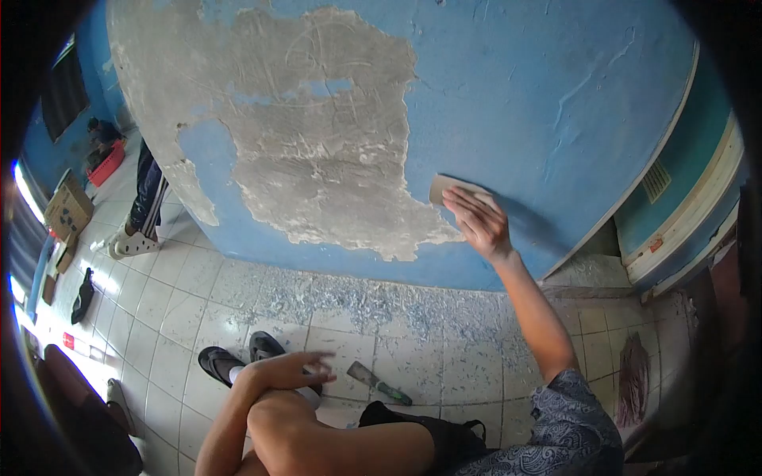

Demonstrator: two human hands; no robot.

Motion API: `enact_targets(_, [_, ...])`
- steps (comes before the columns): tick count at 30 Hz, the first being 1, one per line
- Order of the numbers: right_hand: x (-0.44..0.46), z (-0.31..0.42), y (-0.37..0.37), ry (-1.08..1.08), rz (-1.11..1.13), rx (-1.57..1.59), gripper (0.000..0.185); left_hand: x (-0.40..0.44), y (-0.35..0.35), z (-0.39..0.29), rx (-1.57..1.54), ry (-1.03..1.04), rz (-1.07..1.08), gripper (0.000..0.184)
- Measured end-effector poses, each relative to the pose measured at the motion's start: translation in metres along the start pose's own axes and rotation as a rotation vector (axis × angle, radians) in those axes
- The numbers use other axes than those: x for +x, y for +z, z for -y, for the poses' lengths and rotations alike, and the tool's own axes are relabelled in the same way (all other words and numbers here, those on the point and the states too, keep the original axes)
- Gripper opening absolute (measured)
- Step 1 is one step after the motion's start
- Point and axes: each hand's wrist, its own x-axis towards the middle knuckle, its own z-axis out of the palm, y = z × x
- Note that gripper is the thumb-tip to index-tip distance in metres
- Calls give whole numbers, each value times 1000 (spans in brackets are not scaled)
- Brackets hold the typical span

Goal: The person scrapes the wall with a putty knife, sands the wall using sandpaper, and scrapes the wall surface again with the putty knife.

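My right hand [474,220] is closed on a piece of sandpaper [439,189], pressing it against the blue wall [492,95] beside the right edge of a bare grey patch [333,151]. The patch has ragged edges where the paint is gone. My left hand [305,366] hangs past my bent knee with its fingers apart and nothing in them. On the tiles just right of it lies a scraper [379,384] with a flat blade and a dark and green handle.
Paint flakes [341,303] litter the tiled floor along the wall. At left another person's striped trouser leg [149,190] stands near a cardboard box [68,205]. Further back, someone crouches by a red tub [106,164]. A doorway frame [675,230] is at right, above a rag [633,381].
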Motion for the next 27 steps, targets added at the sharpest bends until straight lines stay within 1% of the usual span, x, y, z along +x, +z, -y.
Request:
enact_targets(1, [1,9,-1,61,-25,61,25,-2,-3,3,-48,-68,107,68])
enact_targets(2, [0,22,-2,145,-53,145,21,-4,-5,4,-34,-3,-6,67])
enact_targets(4, [-6,49,-1,289,-71,278,20,-17,-4,-19,-10,131,-232,67])
enact_targets(5, [-5,61,1,355,-83,348,20,-24,-6,-33,83,165,-337,66])
enact_targets(7, [6,88,-5,339,-16,475,21,-33,-13,-61,272,225,-538,65])
enact_targets(8, [12,101,-9,290,50,495,24,-31,-18,-69,347,379,-659,71])
enact_targets(9, [21,112,-3,224,-2,611,26,-35,-23,-80,439,424,-740,74])
enact_targets(11, [29,140,-12,256,108,824,32,-49,-33,-111,630,513,-903,81])
enact_targets(12, [36,151,-21,262,140,875,35,-55,-33,-128,644,579,-992,75])
enact_targets(13, [40,160,-28,268,173,925,38,-57,-35,-134,629,622,-942,67])
enact_targets(14, [38,171,-32,363,149,1025,28,-59,-36,-139,613,667,-887,60])
enact_targets(15, [40,177,-41,409,128,1065,29,-60,-36,-145,596,711,-829,52])
enact_targets(16, [43,183,-54,458,106,1104,29,-63,-34,-156,551,735,-833,33])
enact_targets(17, [43,187,-64,508,84,1143,30,-66,-34,-160,547,705,-797,30])
enact_targets(19, [24,186,-71,529,28,969,34,-69,-32,-166,536,639,-718,26])
enact_targets(21, [-22,180,-68,600,-34,792,39,-73,-24,-169,414,618,-705,24])
enact_targets(22, [-53,179,-68,751,33,758,42,-74,-20,-172,354,608,-688,24])
enact_targets(24, [-130,181,-74,1063,162,675,47,-81,-13,-180,602,678,-854,26])
enact_targets(25, [-173,182,-81,1134,216,554,50,-82,-12,-181,725,717,-937,28])
enact_targets(27, [-266,184,-98,1265,327,313,55,-76,-12,-170,731,727,-956,30])
